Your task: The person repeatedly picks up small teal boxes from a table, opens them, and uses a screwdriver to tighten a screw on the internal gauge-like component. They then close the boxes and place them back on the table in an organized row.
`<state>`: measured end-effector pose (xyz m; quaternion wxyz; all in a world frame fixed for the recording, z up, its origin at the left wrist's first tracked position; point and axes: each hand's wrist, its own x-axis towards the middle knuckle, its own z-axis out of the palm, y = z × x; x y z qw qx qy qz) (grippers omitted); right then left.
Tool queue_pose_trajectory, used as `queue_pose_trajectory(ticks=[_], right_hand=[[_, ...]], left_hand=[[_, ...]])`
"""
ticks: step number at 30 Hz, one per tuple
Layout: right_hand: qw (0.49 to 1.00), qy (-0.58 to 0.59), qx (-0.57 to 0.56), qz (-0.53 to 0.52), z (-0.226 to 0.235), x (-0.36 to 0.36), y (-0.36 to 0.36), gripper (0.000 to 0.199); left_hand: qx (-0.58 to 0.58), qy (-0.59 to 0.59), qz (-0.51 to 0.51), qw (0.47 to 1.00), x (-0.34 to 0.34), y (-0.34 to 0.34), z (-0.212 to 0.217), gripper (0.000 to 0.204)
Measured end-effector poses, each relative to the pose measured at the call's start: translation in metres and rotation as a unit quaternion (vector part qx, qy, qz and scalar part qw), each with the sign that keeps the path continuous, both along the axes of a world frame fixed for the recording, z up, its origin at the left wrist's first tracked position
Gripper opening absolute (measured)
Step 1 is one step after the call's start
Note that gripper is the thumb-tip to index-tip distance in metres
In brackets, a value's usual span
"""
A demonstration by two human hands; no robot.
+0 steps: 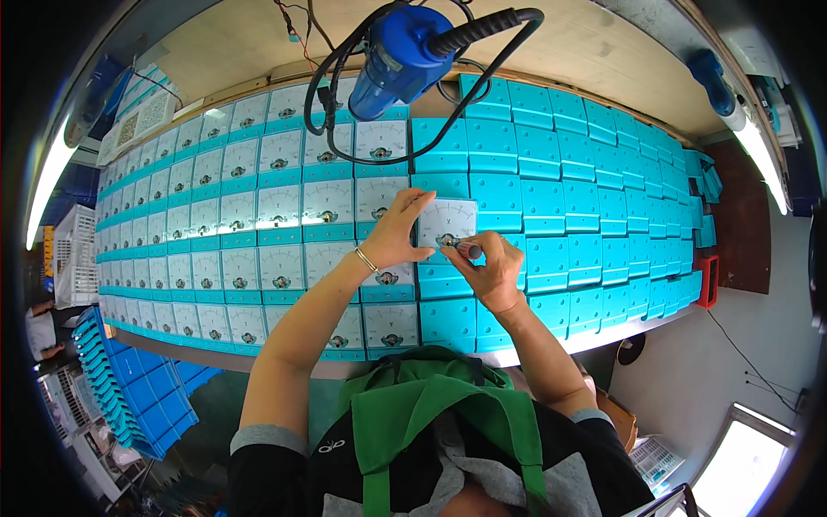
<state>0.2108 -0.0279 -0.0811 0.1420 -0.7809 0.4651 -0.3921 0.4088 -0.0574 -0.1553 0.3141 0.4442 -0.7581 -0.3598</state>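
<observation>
A white-faced panel meter (448,222) lies in front of me, over the border between the rows of finished-looking meters and the plain teal cases. My left hand (398,231) grips its left edge, the fingers at the upper corner and the thumb at the lower one. Pinched in my right hand (495,271) is a short dark cylinder with a pale end (469,250), which may be a tool handle. It sits against the meter's lower right, beside the dark mechanism at the bottom of the dial. The cylinder's other end is hidden.
Rows of dial-faced meters (280,207) fill the table's left half, rows of teal cases (551,207) its right. A blue electric tool (401,56) with a looping black cable hangs overhead. A red bin (708,283) stands at the right end; blue crates (151,388) sit lower left.
</observation>
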Motion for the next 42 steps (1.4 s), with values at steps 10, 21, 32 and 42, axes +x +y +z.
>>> queue_pose_trajectory(ticks=[10, 21, 32, 42], right_hand=[[0.979, -0.019, 0.167, 0.114, 0.026, 0.006, -0.009, 0.016], [0.998, -0.023, 0.057, 0.028, 0.006, 0.001, -0.008, 0.027], [0.997, -0.044, 0.062, 0.021, 0.008, 0.006, 0.0, 0.025], [0.96, -0.118, 0.238, 0.085, 0.021, -0.008, -0.01, 0.019]], left_hand=[[0.014, 0.019, 0.007, 1.0, -0.001, 0.002, -0.004, 0.091], [0.011, 0.008, 0.003, 1.0, 0.001, 0.001, -0.003, 0.094], [0.005, -0.003, 0.002, 1.0, 0.001, 0.001, -0.002, 0.093], [0.007, 0.012, 0.003, 1.0, 0.001, 0.001, -0.006, 0.093]])
